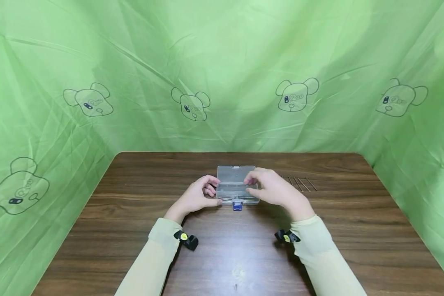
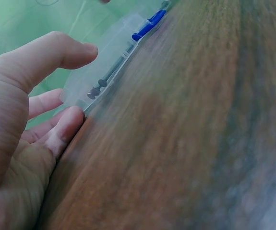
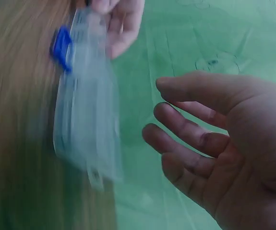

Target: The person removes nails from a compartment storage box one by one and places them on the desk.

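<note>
A clear plastic box (image 1: 227,190) with a blue latch (image 1: 237,206) lies on the table, its lid (image 1: 231,174) folded back. Metal nails (image 2: 97,88) lie inside, their round heads showing in the left wrist view. My left hand (image 1: 196,195) holds the box's left end, thumb near the front corner and fingers farther back. Over the right part of the box is my right hand (image 1: 271,189), fingers loosely bent and nothing visible between them. In the right wrist view this hand (image 3: 210,143) appears apart from the blurred box (image 3: 87,110).
Several more nails (image 1: 299,184) lie in a row on the wooden table (image 1: 140,189), right of the box and partly hidden by my right hand. Green cloth (image 1: 237,61) with printed bear heads hangs behind the table and at both sides.
</note>
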`<state>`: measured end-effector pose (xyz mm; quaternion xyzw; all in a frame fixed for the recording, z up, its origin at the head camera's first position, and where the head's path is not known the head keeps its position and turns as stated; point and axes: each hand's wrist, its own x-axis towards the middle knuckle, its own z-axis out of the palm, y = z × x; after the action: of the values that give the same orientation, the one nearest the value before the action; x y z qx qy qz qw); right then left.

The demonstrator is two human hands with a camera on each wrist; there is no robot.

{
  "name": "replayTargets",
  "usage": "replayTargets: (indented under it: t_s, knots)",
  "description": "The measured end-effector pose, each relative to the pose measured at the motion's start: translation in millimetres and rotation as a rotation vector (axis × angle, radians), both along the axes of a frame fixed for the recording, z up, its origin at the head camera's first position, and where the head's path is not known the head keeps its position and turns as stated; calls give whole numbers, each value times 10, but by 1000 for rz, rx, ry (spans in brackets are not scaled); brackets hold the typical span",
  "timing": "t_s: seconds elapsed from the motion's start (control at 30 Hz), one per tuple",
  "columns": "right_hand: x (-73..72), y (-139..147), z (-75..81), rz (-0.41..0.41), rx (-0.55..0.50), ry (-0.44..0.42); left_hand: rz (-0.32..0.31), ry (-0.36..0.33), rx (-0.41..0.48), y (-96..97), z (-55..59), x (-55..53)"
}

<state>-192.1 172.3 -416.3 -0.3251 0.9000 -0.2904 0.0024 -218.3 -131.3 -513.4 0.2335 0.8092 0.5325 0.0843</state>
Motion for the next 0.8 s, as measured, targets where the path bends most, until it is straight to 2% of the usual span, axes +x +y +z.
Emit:
replayTargets:
  t_s: [0.2, 0.33, 0.53, 0.8]
  knots:
    - [-70, -343, -80, 46, 27, -20, 0, 14, 13, -4, -14, -7]
    - [-114, -469, -169, 56, -5, -29, -19, 29, -16, 0, -10, -9]
    - [-176, -508, -358, 86, -40, -66, -45, 52, -62, -4, -30, -22]
    - [-227, -518, -501, 96, -31, -40, -36, 46, -42, -5, -18, -26]
